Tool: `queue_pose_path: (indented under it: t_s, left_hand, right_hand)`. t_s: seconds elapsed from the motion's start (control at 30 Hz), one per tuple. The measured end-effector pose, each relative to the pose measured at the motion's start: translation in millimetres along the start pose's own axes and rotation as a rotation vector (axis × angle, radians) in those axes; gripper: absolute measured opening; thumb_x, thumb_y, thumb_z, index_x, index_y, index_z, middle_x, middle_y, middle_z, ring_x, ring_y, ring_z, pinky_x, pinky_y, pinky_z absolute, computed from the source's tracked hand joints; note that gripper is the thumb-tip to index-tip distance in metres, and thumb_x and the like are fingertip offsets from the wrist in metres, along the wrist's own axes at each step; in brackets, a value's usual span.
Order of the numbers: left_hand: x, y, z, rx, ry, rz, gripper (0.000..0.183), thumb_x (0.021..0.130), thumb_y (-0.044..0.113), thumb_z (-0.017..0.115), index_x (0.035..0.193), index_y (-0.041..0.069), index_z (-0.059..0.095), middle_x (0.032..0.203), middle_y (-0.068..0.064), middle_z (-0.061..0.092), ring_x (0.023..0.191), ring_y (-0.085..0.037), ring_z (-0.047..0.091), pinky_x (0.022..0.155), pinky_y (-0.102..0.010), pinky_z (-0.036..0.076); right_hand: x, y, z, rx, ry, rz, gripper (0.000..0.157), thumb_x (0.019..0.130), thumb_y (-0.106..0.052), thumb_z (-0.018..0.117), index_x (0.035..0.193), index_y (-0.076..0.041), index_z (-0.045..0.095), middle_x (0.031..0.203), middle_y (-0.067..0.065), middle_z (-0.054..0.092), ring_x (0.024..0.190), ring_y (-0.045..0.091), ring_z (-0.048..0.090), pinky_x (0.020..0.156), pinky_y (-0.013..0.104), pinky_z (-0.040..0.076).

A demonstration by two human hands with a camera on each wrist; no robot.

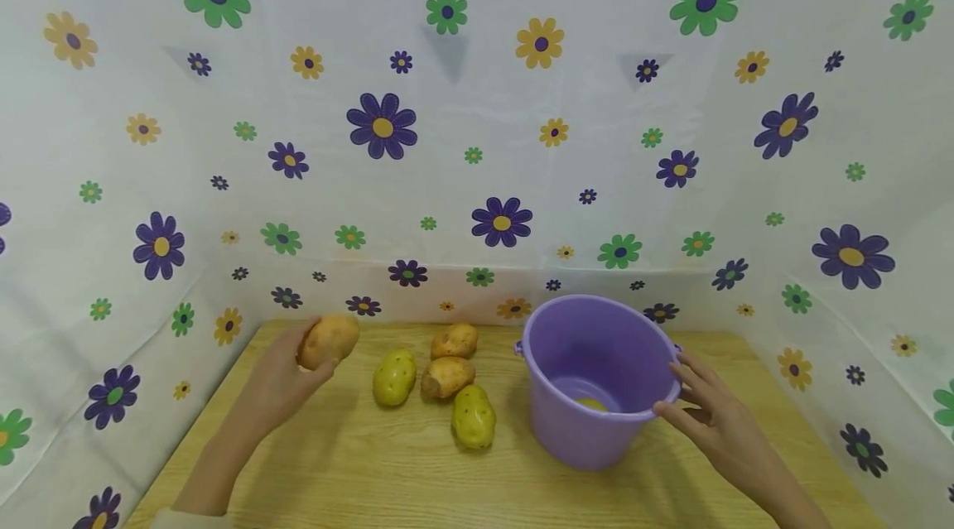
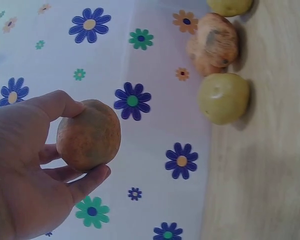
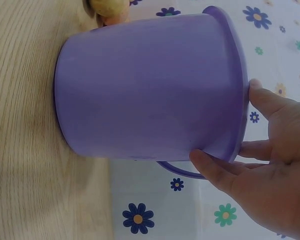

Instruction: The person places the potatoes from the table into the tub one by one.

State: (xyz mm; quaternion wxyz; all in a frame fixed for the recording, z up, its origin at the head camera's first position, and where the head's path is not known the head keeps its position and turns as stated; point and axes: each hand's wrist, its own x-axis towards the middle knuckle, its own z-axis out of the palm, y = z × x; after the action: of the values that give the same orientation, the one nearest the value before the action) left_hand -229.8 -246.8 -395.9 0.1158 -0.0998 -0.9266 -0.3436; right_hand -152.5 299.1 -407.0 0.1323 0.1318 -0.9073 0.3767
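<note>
In my left hand [image 1: 279,384] is a brown potato [image 1: 332,340], held up above the table at the left between the thumb and fingers. The left wrist view shows that potato [image 2: 90,136] against the flowered cloth. My right hand [image 1: 719,421] holds the rim of a purple bucket [image 1: 589,438], thumb and fingers at its right side. Seen from the right wrist, the fingers bend along the bucket [image 3: 150,90] near its lip. Inside, low down, part of a yellow thing [image 1: 592,404] shows; the front wall hides the rest.
Between the hands, two brown potatoes [image 1: 449,377] lie close together on the wooden table [image 1: 358,471]. A yellow-green, potato-shaped piece [image 1: 395,377] lies left of them, another [image 1: 473,417] in front. White flowered cloth [image 1: 447,181] walls the back and sides.
</note>
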Motion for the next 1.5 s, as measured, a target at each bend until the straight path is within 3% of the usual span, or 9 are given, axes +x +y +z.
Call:
queue_pose_path:
  t_s: [0.3,0.47,0.6,0.73,0.93,1.2,1.5]
  left_hand:
    - [6.4,24.1,-12.8,-0.015,-0.004,0.022,0.070,0.097,0.020,0.071,0.154,-0.004,0.038,0.137,-0.027,0.053,0.107,-0.036,0.058,0.083,-0.047,0.055]
    - [9.4,39.0,-18.4,-0.015,0.006,0.046,0.070,0.097,0.020,0.071,0.154,-0.004,0.038,0.138,-0.027,0.052,0.107,-0.036,0.058,0.084,-0.048,0.055]
    - [11.7,45.3,-21.5,-0.004,0.008,0.046,0.070,0.097,0.020,0.071,0.154,-0.004,0.038,0.138,-0.028,0.052,0.106,-0.036,0.059,0.082,-0.046,0.055]
    - [14.0,49.4,-21.1,0.006,-0.004,0.035,0.070,0.097,0.023,0.071,0.154,-0.002,0.038,0.138,-0.027,0.052,0.105,-0.036,0.059,0.081,-0.046,0.055]
    - [19.5,59.1,-14.6,-0.025,-0.006,0.064,0.067,0.097,0.021,0.071,0.153,-0.002,0.041,0.140,-0.027,0.050,0.108,-0.036,0.059,0.087,-0.049,0.056]
    - [28.9,83.2,-1.4,-0.070,-0.030,0.106,0.068,0.097,0.023,0.073,0.154,0.001,0.042,0.145,-0.025,0.049,0.114,-0.036,0.059,0.092,-0.051,0.057]
    - [39.7,115.7,24.2,-0.133,-0.089,0.165,0.069,0.097,0.022,0.074,0.154,0.003,0.042,0.144,-0.021,0.049,0.116,-0.035,0.058,0.093,-0.050,0.057]
  right_hand:
    - [1,-1,-1.0,0.010,-0.003,0.009,0.060,0.100,-0.020,0.071,0.148,0.008,0.049,0.159,0.029,0.033,0.110,0.038,0.067,0.083,0.018,0.057]
    - [0,0,-0.3,0.005,0.003,0.003,0.059,0.099,-0.020,0.072,0.147,0.008,0.050,0.158,0.029,0.034,0.108,0.032,0.068,0.083,0.019,0.057]
    - [0,0,-0.3,0.002,0.003,0.007,0.059,0.099,-0.020,0.072,0.147,0.008,0.050,0.158,0.028,0.035,0.108,0.028,0.068,0.083,0.019,0.057]
    - [1,0,-0.4,0.011,0.000,0.014,0.060,0.099,-0.020,0.072,0.147,0.009,0.049,0.159,0.029,0.034,0.109,0.035,0.068,0.082,0.019,0.057]
    - [1,1,-0.3,0.007,0.005,0.005,0.060,0.099,-0.020,0.072,0.147,0.009,0.049,0.158,0.029,0.034,0.109,0.037,0.067,0.082,0.019,0.058]
    - [1,0,-0.2,0.008,-0.003,0.014,0.061,0.099,-0.021,0.072,0.147,0.010,0.049,0.158,0.029,0.034,0.111,0.039,0.066,0.082,0.018,0.057]
    - [0,1,-0.2,-0.006,-0.009,0.014,0.061,0.099,-0.019,0.073,0.147,0.010,0.049,0.158,0.029,0.034,0.111,0.033,0.067,0.083,0.017,0.057]
